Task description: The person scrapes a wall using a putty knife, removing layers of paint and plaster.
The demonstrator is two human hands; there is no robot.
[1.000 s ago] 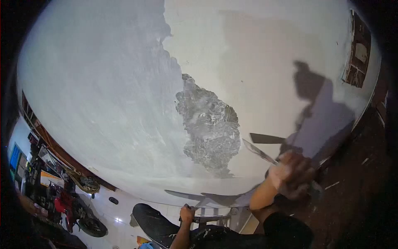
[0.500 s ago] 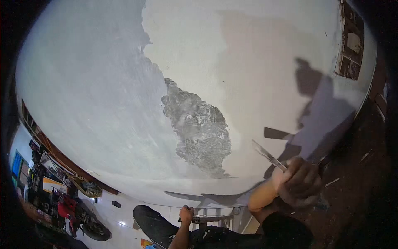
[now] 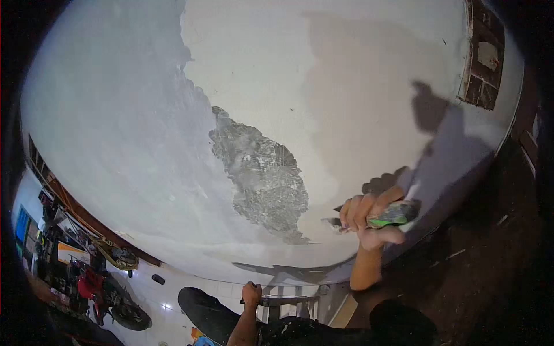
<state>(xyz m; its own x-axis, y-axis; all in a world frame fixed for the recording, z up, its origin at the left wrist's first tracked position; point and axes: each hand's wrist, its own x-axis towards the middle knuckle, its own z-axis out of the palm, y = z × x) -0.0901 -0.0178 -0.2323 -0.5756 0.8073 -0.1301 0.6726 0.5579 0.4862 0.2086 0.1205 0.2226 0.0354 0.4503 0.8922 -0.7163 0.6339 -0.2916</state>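
My right hand [image 3: 369, 213] is raised at the right, in front of the wall [image 3: 138, 144], with its fingers wrapped around a putty knife [image 3: 395, 214]. The knife's handle is green and dark and smeared with pale material, and its blade end points left, partly hidden and blurred. To the left of this hand lies a rough grey bare patch [image 3: 265, 179] in the white wall coating. Low in the view, my left hand [image 3: 251, 293] is closed on the top of a ladder [image 3: 288, 301], beside my dark-trousered leg.
A wooden-framed opening [image 3: 485, 57] sits in the wall at upper right. Below left, a red motorcycle [image 3: 92, 291] and cluttered goods stand on the white tiled floor [image 3: 167, 288]. A dark sandal-like object [image 3: 157, 279] lies there too. Dark brown ground [image 3: 456, 282] shows at lower right.
My right hand has turned over and moved up and left toward the wall; the putty knife's handle now shows. My left hand keeps its grip. The view has shifted slightly.
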